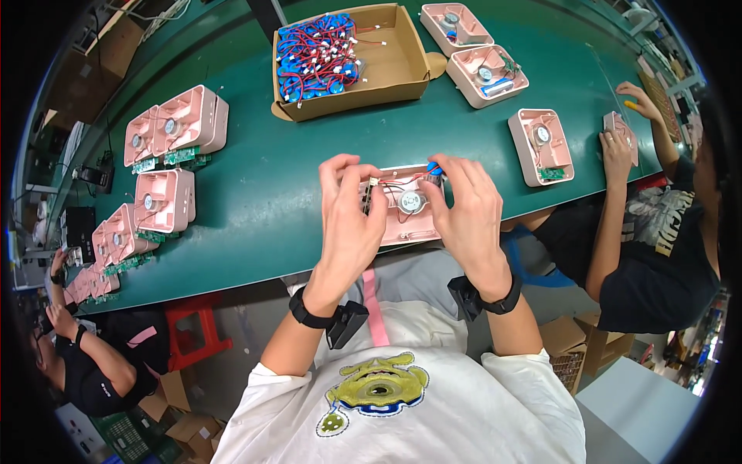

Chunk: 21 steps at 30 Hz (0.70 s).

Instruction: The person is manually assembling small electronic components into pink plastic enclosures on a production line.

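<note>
Just below the middle of the frame, at the near edge of the green table [255,193], the person's left hand [349,220] curls its fingers around the left end of a pink plastic housing [402,220], thumb and fingertips pinching near a small white connector [373,182]. The right hand [464,213] grips the housing's right side, its fingertips closed on a blue cylindrical part [434,168] with red wires. A round silver speaker [410,203] sits inside the housing between the hands. Left of centre lie stacked pink housings [176,124]. To the right, one more housing [541,145] sits open, near a co-worker's hand [616,151]. At the top centre stands a cardboard box [394,62] of blue parts with red wires [317,54].
</note>
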### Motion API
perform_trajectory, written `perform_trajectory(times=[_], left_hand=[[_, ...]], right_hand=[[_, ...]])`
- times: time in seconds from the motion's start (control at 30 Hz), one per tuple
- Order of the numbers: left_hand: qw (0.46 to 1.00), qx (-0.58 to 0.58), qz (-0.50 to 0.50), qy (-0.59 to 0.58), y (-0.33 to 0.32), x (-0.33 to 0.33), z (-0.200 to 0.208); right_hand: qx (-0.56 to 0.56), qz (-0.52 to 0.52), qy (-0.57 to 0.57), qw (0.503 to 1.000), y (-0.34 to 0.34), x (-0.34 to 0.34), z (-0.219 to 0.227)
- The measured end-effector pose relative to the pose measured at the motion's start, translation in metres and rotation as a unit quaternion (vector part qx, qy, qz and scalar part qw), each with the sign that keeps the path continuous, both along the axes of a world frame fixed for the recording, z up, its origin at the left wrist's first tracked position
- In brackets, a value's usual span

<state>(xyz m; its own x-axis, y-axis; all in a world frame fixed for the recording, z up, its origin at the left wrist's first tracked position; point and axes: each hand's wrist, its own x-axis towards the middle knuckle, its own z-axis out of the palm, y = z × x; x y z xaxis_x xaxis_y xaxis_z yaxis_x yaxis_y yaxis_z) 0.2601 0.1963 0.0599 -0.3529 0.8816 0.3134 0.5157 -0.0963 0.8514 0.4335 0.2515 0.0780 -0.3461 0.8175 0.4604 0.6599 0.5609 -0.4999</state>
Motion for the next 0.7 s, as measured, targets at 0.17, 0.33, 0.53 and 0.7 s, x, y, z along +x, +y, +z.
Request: perform_trajectory(times=[0.17, 0.33, 0.53, 0.7], left_hand=[[0.999, 0.007, -0.026, -0.032, 0.009, -0.007, -0.018], [0.992, 0.045, -0.085, -0.078, 0.019, -0.011, -0.028], [0.994, 0.013, -0.113, -0.003, 0.024, -0.017, -0.02], [0.992, 0.061, -0.114, 0.001, 0.023, -0.018, -0.019]], right_hand=[[0.061, 0.099, 0.017, 0.993, 0.009, -0.003, 0.015], [0.033, 0.236, -0.053, 0.97, 0.034, -0.008, 0.025], [-0.012, 0.269, -0.197, 0.942, 0.037, -0.012, 0.04], [0.029, 0.289, -0.143, 0.946, 0.036, -0.011, 0.034]])
